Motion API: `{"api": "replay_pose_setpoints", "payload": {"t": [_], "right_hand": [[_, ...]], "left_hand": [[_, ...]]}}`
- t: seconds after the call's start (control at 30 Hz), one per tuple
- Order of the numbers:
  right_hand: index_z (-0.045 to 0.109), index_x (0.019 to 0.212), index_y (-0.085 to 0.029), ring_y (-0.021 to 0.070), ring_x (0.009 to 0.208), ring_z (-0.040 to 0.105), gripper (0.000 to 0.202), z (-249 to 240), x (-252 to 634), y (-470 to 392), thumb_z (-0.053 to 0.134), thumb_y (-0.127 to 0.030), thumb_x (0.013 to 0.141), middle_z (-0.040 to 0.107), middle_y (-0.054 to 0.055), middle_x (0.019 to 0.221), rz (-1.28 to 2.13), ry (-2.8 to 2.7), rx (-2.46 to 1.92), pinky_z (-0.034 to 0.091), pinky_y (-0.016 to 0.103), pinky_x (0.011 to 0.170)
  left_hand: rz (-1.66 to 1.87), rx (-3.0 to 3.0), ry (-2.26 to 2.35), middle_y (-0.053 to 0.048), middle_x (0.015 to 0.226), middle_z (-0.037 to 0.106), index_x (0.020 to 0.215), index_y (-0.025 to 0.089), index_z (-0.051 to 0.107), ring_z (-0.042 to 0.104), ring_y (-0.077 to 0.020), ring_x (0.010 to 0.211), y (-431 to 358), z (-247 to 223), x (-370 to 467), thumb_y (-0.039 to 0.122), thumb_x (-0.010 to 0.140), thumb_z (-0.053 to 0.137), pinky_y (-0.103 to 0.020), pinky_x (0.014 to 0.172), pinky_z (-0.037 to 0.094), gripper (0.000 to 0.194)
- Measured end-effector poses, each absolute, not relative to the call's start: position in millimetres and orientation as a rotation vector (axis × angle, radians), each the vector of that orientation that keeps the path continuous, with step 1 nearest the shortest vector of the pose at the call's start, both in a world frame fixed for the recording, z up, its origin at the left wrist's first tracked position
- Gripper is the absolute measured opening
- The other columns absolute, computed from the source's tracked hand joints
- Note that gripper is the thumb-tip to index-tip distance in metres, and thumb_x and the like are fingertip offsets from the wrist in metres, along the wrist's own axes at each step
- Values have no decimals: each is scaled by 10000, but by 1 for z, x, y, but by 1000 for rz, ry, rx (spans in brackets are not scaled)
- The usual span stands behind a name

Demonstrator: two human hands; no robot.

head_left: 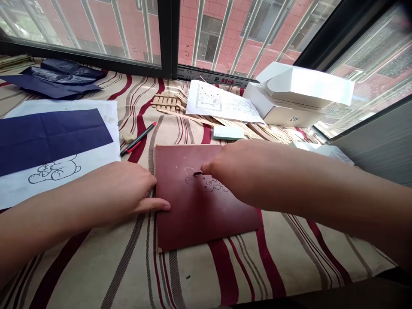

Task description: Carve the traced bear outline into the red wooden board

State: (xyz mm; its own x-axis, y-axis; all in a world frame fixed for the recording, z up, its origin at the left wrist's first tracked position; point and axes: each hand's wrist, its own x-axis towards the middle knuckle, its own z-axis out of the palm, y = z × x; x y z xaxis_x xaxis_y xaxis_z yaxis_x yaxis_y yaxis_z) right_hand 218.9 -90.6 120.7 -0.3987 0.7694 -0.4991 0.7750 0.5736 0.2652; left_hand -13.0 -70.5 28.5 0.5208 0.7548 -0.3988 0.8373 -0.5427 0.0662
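A flat red-brown board (193,223) lies on the striped cloth, with a small teddy-bear outline (216,184) on its upper part. Pale lines show around one ear of the outline. My left hand (128,189) is closed at the board's left edge, thumb flat on top and fingers curled against the side. In my right hand (238,171) is a thin tool with a dark tip (197,173), pinched and touching the board at the ear. The hand hides the tool's handle and part of the drawing.
Left of the board are a paper with a bear drawing (61,169), dark blue sheets (51,133), an eraser (128,137) and a black-red pen (138,139). Behind are wooden sticks (165,101), a printed sheet (222,103), a pale block (228,132) and a white box (292,109) by the window.
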Motion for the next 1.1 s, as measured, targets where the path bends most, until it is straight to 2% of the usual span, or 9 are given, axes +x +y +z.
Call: {"api": "replay_pose_setpoints", "payload": {"t": [0.13, 0.2, 0.27, 0.37, 0.47, 0.6, 0.83, 0.97, 1.1], "right_hand": [[742, 1483, -271, 221, 679, 706, 496, 110, 235, -87, 571, -151, 1033, 809, 69, 846, 250, 2333, 944, 299, 327, 548], [698, 1531, -243, 217, 633, 681, 521, 105, 242, -88, 544, -144, 1043, 803, 80, 823, 337, 2352, 871, 264, 331, 533], [689, 1541, -227, 222, 637, 682, 534, 102, 244, -89, 545, -141, 1034, 810, 99, 838, 341, 2354, 884, 262, 332, 529], [740, 1485, -264, 235, 690, 709, 507, 102, 241, -90, 569, -155, 1021, 827, 102, 876, 212, 2332, 1017, 299, 331, 533], [773, 1433, -293, 231, 715, 720, 469, 104, 240, -87, 575, -162, 1028, 831, 87, 889, 156, 2351, 1054, 320, 332, 544], [764, 1418, -225, 214, 621, 668, 421, 103, 246, -86, 551, -154, 1062, 782, 80, 774, 342, 2418, 864, 291, 356, 529], [642, 1573, -199, 192, 560, 623, 481, 99, 249, -84, 459, -176, 1129, 772, 73, 773, 435, 2417, 755, 244, 354, 510], [717, 1478, -205, 185, 554, 606, 421, 97, 247, -84, 522, -189, 1106, 778, 71, 775, 376, 2436, 810, 233, 347, 509], [689, 1499, -200, 172, 545, 597, 459, 93, 254, -90, 533, -152, 1071, 803, 79, 856, 346, 2452, 876, 203, 342, 491]], "left_hand": [[-433, 2514, 1350, -105, 787, 775, 640, 279, 597, 734, -336, 739, -70, 26, -14, 870, 861, 540, -416, 646, 422, 634], [-443, 2540, 1335, -93, 775, 773, 646, 272, 611, 729, -310, 725, -72, 25, -14, 869, 875, 513, -404, 639, 417, 647], [-415, 2610, 1329, -77, 749, 757, 657, 259, 631, 718, -280, 705, -74, 23, -15, 838, 912, 468, -389, 636, 412, 653], [-334, 2663, 1324, -66, 719, 738, 658, 258, 641, 704, -254, 676, -75, 22, -17, 826, 930, 442, -384, 623, 401, 660], [-339, 2597, 1264, -96, 726, 754, 636, 279, 614, 709, -277, 658, -72, 22, -18, 893, 901, 457, -408, 589, 397, 686], [-362, 2547, 1284, -117, 737, 758, 622, 282, 560, 717, -325, 672, -68, 25, -17, 891, 883, 490, -438, 608, 424, 666], [-478, 2498, 1328, -120, 794, 766, 643, 277, 535, 732, -348, 754, -72, 32, -11, 845, 902, 507, -436, 651, 425, 624], [-504, 2436, 1377, -119, 810, 764, 638, 272, 513, 731, -346, 776, -74, 36, -7, 816, 910, 552, -414, 640, 405, 610], [-530, 2380, 1440, -112, 838, 775, 661, 276, 514, 731, -353, 785, -76, 36, -6, 815, 901, 568, -412, 641, 400, 592]]}}
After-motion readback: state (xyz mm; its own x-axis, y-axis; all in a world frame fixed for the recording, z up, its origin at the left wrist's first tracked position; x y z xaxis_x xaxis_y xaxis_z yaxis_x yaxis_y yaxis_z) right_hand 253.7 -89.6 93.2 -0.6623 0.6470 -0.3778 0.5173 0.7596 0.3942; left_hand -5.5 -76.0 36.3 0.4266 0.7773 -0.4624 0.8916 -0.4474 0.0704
